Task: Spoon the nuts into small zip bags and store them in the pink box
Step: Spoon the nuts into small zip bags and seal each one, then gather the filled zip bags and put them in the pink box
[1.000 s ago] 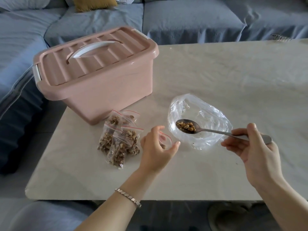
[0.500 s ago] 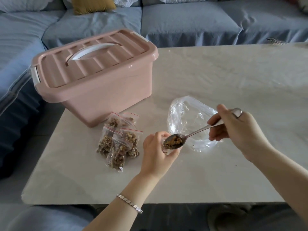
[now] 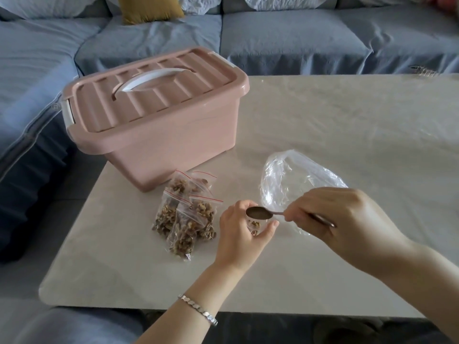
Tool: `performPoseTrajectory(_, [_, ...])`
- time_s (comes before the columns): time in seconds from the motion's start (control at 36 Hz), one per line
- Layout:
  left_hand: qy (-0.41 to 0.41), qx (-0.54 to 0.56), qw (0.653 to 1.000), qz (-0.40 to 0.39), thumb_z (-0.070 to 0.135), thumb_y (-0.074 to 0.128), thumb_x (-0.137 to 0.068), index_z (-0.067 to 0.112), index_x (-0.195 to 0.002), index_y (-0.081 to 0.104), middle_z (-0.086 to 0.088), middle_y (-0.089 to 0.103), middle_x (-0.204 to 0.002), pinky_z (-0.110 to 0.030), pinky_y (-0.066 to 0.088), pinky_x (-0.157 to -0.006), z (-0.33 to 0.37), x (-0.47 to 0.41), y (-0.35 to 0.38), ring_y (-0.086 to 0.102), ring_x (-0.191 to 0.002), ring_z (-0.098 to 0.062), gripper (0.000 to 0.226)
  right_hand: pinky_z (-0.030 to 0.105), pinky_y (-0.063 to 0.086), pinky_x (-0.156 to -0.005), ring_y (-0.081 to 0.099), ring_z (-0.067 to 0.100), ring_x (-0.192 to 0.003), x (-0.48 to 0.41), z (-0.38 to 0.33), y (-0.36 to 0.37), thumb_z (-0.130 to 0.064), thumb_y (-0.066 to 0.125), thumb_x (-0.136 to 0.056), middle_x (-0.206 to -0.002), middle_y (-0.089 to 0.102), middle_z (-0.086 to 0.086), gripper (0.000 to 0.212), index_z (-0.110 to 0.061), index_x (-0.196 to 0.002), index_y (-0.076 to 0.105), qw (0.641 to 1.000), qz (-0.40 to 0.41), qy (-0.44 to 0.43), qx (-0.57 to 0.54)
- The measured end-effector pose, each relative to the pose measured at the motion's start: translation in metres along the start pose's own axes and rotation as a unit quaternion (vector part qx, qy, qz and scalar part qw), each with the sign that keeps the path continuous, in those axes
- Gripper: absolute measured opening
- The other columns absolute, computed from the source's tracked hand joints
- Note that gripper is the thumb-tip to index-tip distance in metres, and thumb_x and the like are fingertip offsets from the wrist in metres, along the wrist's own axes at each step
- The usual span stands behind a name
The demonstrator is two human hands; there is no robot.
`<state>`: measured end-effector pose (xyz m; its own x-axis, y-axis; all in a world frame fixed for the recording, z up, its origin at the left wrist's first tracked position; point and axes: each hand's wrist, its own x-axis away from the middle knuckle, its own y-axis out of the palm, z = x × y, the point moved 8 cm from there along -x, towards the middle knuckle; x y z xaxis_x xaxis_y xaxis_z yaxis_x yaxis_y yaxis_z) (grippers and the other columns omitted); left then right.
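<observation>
Pale tabletop (image 3: 323, 125) under your hands would catch any spill: let the mouth of the small zip bag (image 3: 260, 226) fold, or tip the spoon (image 3: 258, 213) off-centre, and nuts (image 3: 253, 222) could scatter. Your left hand (image 3: 238, 235) curls round that bag; your right hand (image 3: 347, 219) pinches the spoon, bowl just over the bag's mouth.

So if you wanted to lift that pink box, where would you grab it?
Probably the white handle on top of the pink box, reaching down from above: it bridges a recess there, so fingers could hook under it.
</observation>
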<state>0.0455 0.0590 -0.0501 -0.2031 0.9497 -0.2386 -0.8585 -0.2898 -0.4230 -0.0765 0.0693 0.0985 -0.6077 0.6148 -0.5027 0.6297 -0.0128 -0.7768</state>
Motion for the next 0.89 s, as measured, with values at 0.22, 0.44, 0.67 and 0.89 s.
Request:
performPoseTrajectory(0.22, [-0.009,-0.006,1.0,-0.003,0.055,0.064,-0.068,0.019,-0.093,0.053,0.016,0.058,-0.082,-0.047,0.052,-0.078,0.0,0.0,0.0,0.06,-0.087,-0.02,0.046,0.019,0.043,-0.054,0.055,0.008,-0.057,0.019,0.011,-0.002,-0.041,0.036,-0.098,-0.061,0.062,-0.007,0.052,-0.011,-0.073,0.07,0.999,0.034,0.007,-0.026])
performPoseTrajectory(0.44, [-0.039,0.016,0.999,-0.018,0.06,0.06,-0.065,0.036,-0.089,0.039,0.019,0.057,-0.088,-0.028,0.051,-0.078,0.002,0.002,-0.002,0.059,-0.085,-0.005,0.04,0.004,0.042,-0.065,0.061,-0.004,-0.064,0.07,0.066,-0.038,-0.038,0.042,-0.091,-0.076,0.065,-0.013,0.029,-0.021,-0.079,0.063,0.922,0.263,0.246,-0.141])
performPoseTrajectory(0.67, [-0.086,0.057,0.994,-0.038,0.053,0.069,-0.066,0.036,-0.091,0.039,0.016,0.057,-0.091,-0.037,0.053,-0.078,-0.006,0.003,-0.004,0.06,-0.09,-0.011,0.043,0.01,0.043,-0.074,0.056,0.0,-0.083,0.123,0.091,0.006,-0.041,0.044,-0.094,-0.085,0.065,0.001,0.042,-0.009,-0.093,0.071,0.97,0.144,0.198,-0.006])
performPoseTrajectory(0.89, [-0.096,0.069,0.993,-0.03,0.018,0.077,-0.073,0.029,-0.09,0.035,0.007,0.057,-0.089,-0.013,0.047,-0.071,-0.007,0.003,-0.006,0.057,-0.082,0.0,0.047,0.031,0.051,-0.073,0.057,0.018,-0.091,0.139,0.123,0.051,-0.034,0.034,-0.098,-0.098,0.068,0.007,0.045,-0.007,-0.106,0.07,0.98,0.045,0.154,0.118])
